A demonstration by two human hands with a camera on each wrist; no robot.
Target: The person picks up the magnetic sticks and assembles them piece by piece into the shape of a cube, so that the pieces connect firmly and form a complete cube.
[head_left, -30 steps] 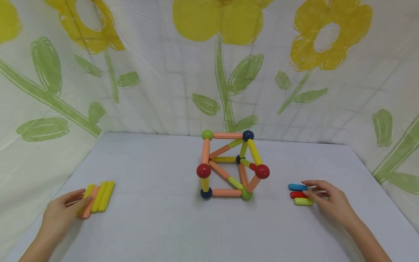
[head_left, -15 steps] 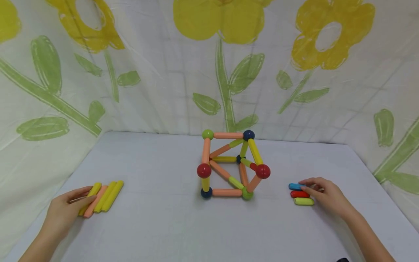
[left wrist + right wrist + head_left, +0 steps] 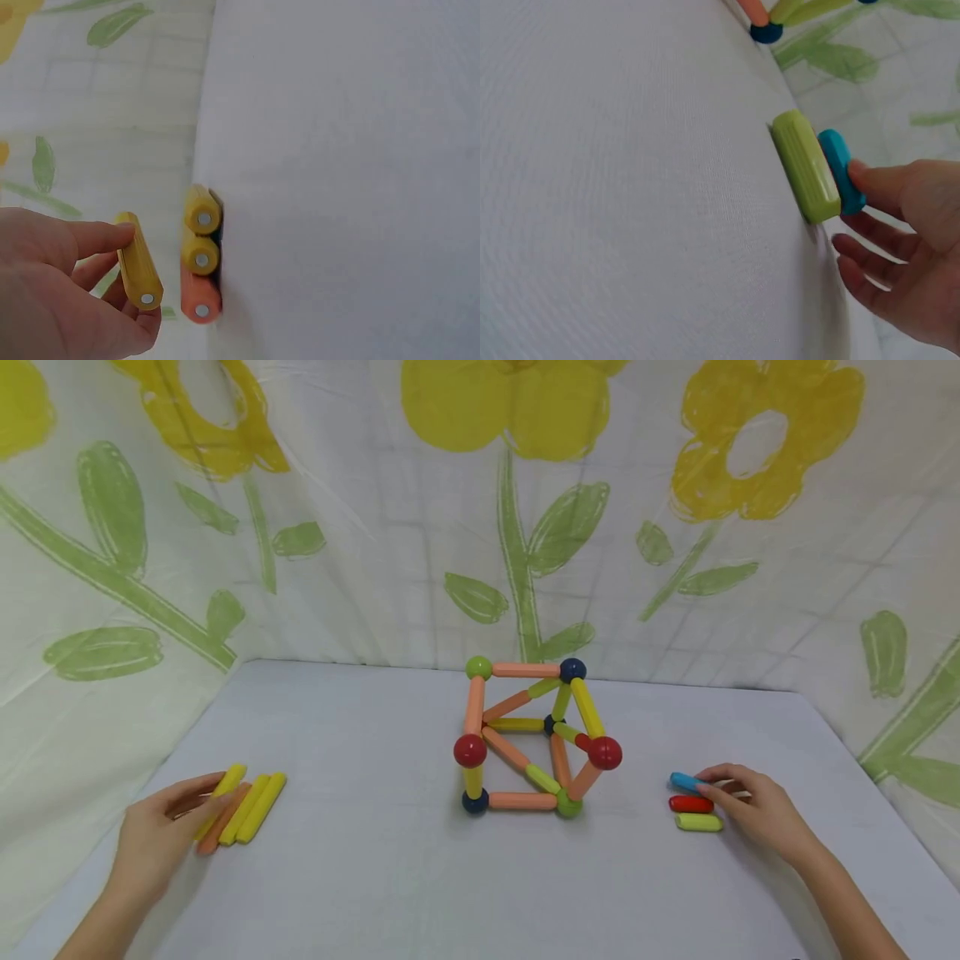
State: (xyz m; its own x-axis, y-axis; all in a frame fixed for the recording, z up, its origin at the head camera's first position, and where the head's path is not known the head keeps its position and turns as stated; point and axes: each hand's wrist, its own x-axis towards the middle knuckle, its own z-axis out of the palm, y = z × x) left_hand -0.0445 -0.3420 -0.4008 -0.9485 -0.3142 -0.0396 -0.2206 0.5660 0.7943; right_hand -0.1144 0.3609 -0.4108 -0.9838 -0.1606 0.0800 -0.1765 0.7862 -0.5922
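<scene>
My left hand (image 3: 161,827) pinches a long yellow magnetic rod (image 3: 138,259) between thumb and fingers, held off the table in the left wrist view. Beside it lie an orange rod (image 3: 200,300) and two more yellow rods (image 3: 262,807) in a row. On the right, my right hand (image 3: 761,806) pinches a short blue rod (image 3: 687,783) at its near end. A red rod (image 3: 692,804) and a short lime-green rod (image 3: 699,822) lie just in front of it. In the right wrist view the lime rod hides the red one.
A box-shaped frame of magnetic rods and balls stands mid-table, with a red ball (image 3: 470,751) at its front left top and a green ball (image 3: 569,802) at its front right base. Behind the white table (image 3: 360,877) hangs a flower-printed curtain (image 3: 375,527).
My left hand has shifted right and lifted the leftmost yellow rod away from its row. My right hand has closed on the blue rod, which is now tilted.
</scene>
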